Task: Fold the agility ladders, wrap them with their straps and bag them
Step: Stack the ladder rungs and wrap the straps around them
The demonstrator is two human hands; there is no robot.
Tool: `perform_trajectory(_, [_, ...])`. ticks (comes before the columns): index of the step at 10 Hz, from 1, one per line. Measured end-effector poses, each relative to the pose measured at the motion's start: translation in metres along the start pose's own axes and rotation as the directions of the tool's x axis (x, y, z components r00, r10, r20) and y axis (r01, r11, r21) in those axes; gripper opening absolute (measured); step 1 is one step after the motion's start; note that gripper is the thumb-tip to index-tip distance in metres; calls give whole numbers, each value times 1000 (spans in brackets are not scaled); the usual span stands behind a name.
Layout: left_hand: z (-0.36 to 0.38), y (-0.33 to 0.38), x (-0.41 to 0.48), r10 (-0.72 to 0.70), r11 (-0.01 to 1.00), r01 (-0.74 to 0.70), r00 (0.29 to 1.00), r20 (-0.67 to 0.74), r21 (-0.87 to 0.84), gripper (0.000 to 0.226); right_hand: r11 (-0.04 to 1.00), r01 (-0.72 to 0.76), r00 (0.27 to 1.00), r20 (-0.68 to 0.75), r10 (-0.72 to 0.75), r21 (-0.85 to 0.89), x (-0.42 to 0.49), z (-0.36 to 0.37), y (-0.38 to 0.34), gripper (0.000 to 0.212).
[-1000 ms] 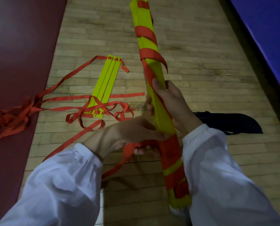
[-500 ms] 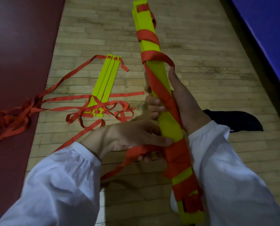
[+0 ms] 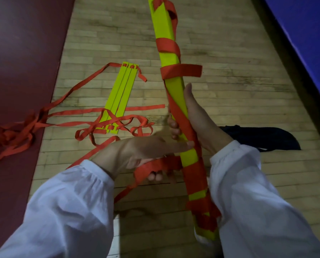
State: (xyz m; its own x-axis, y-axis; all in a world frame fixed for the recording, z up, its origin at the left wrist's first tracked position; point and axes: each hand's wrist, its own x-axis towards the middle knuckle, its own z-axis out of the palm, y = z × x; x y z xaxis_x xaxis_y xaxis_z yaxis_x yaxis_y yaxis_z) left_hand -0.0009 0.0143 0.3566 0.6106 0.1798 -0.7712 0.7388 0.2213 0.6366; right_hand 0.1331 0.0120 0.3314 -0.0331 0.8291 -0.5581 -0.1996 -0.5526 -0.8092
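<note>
Half-wrapped ladder bundle [image 3: 174, 94] held slanting above the wooden floor [image 3: 230, 90].
The right hand [image 3: 198, 123] grips its middle; the left hand [image 3: 146, 151] clasps the red strap [image 3: 155, 166] just beside it. A second ladder [image 3: 122, 94] lies on the floor to the left, a dark bag [image 3: 263, 138] to the right.

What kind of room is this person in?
Probably a sports gym: a wooden board floor with a dark red painted zone, a blue pad along the right, and a yellow agility ladder lying loose.

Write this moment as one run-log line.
step: strap wrapping | right hand: grips folded ladder | left hand: holds orange strap | second ladder: on floor, unwrapped | dark bag: on floor
</note>
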Motion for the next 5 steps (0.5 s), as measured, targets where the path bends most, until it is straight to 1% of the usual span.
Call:
perform_trajectory(1, [-2,-11,14,-31,997,26,997,-72,-71,47,991,23,995,-96,-36,-131,4,4,5,73])
perform_trajectory(2, [-2,-11,16,17,998,-26,990,-137,-63,35,980,43,987,-141,-71,-192,5,4,6,74])
perform_trajectory(3, [4,-9,8,33,993,-52,986,-163,-110,42,960,60,974,-195,-117,-273,7,4,7,80])
perform_trajectory(4, [8,-6,12,50,997,-62,971,-236,-44,59,949,75,966,-213,-145,-307,9,5,8,79])
perform_trajectory(5, [7,-7,13,20,998,-32,969,-245,-46,51,955,107,970,-183,-162,-277,9,4,8,76])
